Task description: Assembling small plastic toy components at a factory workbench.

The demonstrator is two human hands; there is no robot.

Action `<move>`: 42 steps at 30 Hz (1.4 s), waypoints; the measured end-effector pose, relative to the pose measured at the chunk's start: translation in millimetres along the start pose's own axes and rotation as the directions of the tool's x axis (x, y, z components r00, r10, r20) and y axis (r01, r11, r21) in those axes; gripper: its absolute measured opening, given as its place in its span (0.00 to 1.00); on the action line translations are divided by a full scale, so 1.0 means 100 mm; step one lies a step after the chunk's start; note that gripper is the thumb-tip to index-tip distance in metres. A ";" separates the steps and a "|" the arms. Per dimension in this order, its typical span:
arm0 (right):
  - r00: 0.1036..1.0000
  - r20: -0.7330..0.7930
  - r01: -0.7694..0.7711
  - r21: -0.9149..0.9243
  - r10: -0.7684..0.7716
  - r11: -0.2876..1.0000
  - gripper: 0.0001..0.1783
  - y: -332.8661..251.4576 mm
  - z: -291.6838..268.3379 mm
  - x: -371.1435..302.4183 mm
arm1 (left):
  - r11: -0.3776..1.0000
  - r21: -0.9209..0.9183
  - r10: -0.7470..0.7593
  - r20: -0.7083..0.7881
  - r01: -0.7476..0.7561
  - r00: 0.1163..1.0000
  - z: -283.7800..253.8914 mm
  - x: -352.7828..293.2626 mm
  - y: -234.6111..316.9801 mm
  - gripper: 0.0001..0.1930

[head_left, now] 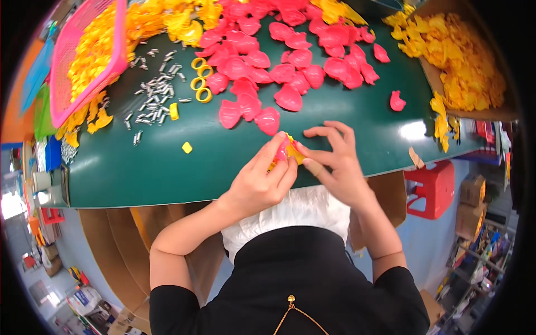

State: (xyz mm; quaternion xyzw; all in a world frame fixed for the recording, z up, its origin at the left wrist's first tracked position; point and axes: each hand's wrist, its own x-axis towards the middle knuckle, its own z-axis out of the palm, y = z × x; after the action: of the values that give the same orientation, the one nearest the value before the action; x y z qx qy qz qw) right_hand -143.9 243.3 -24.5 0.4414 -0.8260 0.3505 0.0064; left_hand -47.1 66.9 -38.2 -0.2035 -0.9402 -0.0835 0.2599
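Observation:
Just over the near table edge, my left hand [261, 177] pinches a small pink and yellow plastic piece [295, 154] between thumb and fingers. From the other side, my right hand [338, 163] grips the same piece with its index finger and thumb, its other fingers raised and curved. A tan strip is wrapped round one right-hand digit. My fingers cover part of the piece, so its full shape is hidden. Beyond my hands lie many loose pink curved shells [288, 98]; the nearest sit close to my left fingertips.
Small metal pins [156, 96], yellow rings [204, 95] and a yellow tab [187, 147] lie left on the green table [139, 178]. A pink basket [120, 39] of yellow parts stands far left; a carton [438, 78] of yellow parts stands right. A red stool [438, 190] is below right.

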 end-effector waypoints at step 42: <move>0.735 0.678 -0.648 0.692 0.022 0.317 0.15 0.22 0.02 0.46 | 0.990 -0.140 0.009 -0.049 -0.016 0.999 -0.33 -0.07 -0.09 0.12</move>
State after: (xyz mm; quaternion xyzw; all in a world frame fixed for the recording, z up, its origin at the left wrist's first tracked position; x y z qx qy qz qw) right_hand -187.0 217.1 -23.8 0.2569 -0.5360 0.5862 -0.5505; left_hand -30.3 47.9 -14.1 -0.2250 -0.9242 -0.1527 0.2681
